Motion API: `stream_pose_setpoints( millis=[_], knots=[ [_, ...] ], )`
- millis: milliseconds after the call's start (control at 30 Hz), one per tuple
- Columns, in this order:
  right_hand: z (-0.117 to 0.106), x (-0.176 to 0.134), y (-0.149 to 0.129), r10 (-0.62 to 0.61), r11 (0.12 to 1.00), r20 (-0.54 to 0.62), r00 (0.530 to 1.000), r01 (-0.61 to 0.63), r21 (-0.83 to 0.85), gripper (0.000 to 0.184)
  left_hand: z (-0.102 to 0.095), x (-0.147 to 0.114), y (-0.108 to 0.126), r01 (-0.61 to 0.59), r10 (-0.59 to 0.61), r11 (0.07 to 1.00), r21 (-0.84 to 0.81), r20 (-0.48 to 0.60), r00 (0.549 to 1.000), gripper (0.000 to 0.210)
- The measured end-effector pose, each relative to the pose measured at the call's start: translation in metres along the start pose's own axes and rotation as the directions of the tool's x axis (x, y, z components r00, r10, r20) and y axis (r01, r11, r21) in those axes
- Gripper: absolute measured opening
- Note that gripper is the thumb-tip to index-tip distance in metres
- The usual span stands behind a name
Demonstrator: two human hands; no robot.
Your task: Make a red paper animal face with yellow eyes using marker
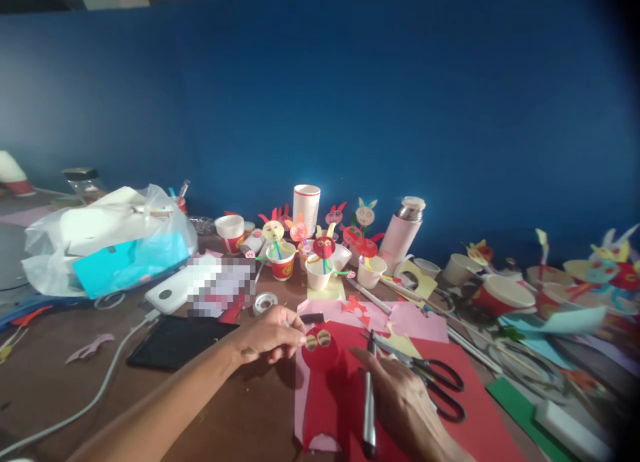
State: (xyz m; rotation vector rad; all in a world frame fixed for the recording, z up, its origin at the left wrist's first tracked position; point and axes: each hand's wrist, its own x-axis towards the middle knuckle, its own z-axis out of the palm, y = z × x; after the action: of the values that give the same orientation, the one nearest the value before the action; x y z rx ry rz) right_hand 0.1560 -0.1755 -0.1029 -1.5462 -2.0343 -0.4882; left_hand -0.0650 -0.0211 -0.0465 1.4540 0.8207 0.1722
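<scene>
My left hand (273, 334) is closed in a pinch at the left edge of the red paper (330, 395). A small dark cap-like piece (313, 318) sticks out past its fingertips. A red paper disc (317, 355) with two tan striped eyes (318, 341) lies just beside those fingers. Over the paper, my right hand (405, 392) is palm down, its thumb across a silver and black pen (369, 409); its other fingers are mostly hidden. Black-handled scissors (445, 389) lie against that hand, partly covered by it.
Paper cups with paper-faced figures (320, 272) stand behind the work. A pink flask (401, 232) and a cup stack (306, 209) rise near the blue partition (320, 102). At left are a plastic bag (170, 215), white phone (175, 289) and black tablet (175, 345).
</scene>
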Motion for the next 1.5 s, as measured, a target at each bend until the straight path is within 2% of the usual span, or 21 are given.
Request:
stream_pose_setpoints(
  millis=[133, 267, 367, 467, 500, 567, 600, 633, 667, 733, 800, 900, 1033, 1200, 1333, 1500],
  knots=[
    [0.007, -0.002, 0.007, -0.081, 0.971, 0.030, 0.996, 0.086, -0.222, 0.054, -0.005, -0.009, 0.009, -0.031, 0.031, 0.999, -0.040, 0.000, 1.000, 0.025],
    [0.009, 0.002, 0.004, -0.098, 0.955, 0.052, 0.994, 0.108, -0.276, 0.066, -0.002, -0.015, 0.012, -0.056, 0.056, 0.996, -0.066, -0.003, 0.998, 0.023],
    [0.007, 0.003, 0.006, -0.105, 0.951, 0.028, 0.994, 0.109, -0.289, 0.066, 0.001, -0.016, 0.012, -0.070, 0.070, 0.995, -0.077, 0.004, 0.998, 0.020],
    [0.001, 0.005, 0.011, -0.109, 0.964, 0.029, 0.994, 0.113, -0.239, 0.059, 0.003, -0.018, 0.012, -0.077, 0.077, 0.994, -0.082, -0.002, 0.997, 0.020],
    [-0.002, 0.007, 0.012, -0.074, 0.978, 0.024, 0.997, 0.077, -0.193, 0.054, 0.003, -0.018, 0.011, -0.078, 0.077, 0.994, -0.082, -0.008, 0.997, 0.020],
    [-0.009, 0.012, 0.008, 0.100, 0.995, 0.035, 0.994, -0.100, -0.010, 0.039, 0.005, -0.019, 0.011, -0.078, 0.077, 0.994, -0.079, -0.022, 0.997, 0.020],
    [-0.012, 0.016, 0.003, 0.221, 0.965, 0.072, 0.973, -0.229, 0.129, 0.033, 0.005, -0.019, 0.010, -0.079, 0.077, 0.994, -0.075, -0.030, 0.997, 0.020],
    [-0.015, 0.020, -0.002, 0.330, 0.888, 0.151, 0.932, -0.360, 0.285, 0.031, 0.006, -0.019, 0.010, -0.080, 0.077, 0.994, -0.072, -0.039, 0.996, 0.020],
    [-0.017, 0.024, -0.009, 0.388, 0.779, 0.250, 0.887, -0.461, 0.425, 0.033, 0.006, -0.019, 0.009, -0.081, 0.078, 0.994, -0.070, -0.047, 0.996, 0.021],
    [-0.017, 0.032, -0.023, 0.406, 0.579, 0.370, 0.835, -0.549, 0.603, 0.043, 0.007, -0.018, 0.008, -0.083, 0.079, 0.994, -0.069, -0.057, 0.995, 0.024],
    [-0.015, 0.037, -0.035, 0.400, 0.471, 0.435, 0.807, -0.588, 0.658, 0.049, 0.007, -0.017, 0.005, -0.083, 0.079, 0.994, -0.071, -0.052, 0.995, 0.027],
    [-0.009, 0.040, -0.044, 0.437, 0.387, 0.498, 0.749, -0.656, 0.648, 0.049, 0.006, -0.016, 0.001, -0.097, 0.096, 0.991, -0.088, -0.013, 0.995, 0.032],
    [-0.004, 0.038, -0.045, 0.519, 0.243, 0.510, 0.686, -0.690, 0.682, 0.048, 0.004, -0.013, -0.002, -0.138, 0.145, 0.980, -0.141, 0.040, 0.989, 0.036],
    [-0.004, 0.035, -0.048, 0.558, 0.129, 0.506, 0.658, -0.671, 0.730, 0.046, 0.005, -0.011, -0.003, -0.183, 0.186, 0.972, -0.148, 0.007, 0.983, 0.033],
    [-0.004, 0.032, -0.052, 0.566, 0.090, 0.517, 0.642, -0.671, 0.736, 0.045, 0.008, -0.012, -0.004, -0.192, 0.192, 0.976, -0.103, -0.010, 0.981, 0.036],
    [0.003, 0.027, -0.049, 0.510, 0.115, 0.525, 0.682, -0.659, 0.744, 0.045, 0.012, -0.016, -0.001, -0.152, 0.150, 0.988, -0.028, -0.049, 0.987, 0.039]
  ],
)
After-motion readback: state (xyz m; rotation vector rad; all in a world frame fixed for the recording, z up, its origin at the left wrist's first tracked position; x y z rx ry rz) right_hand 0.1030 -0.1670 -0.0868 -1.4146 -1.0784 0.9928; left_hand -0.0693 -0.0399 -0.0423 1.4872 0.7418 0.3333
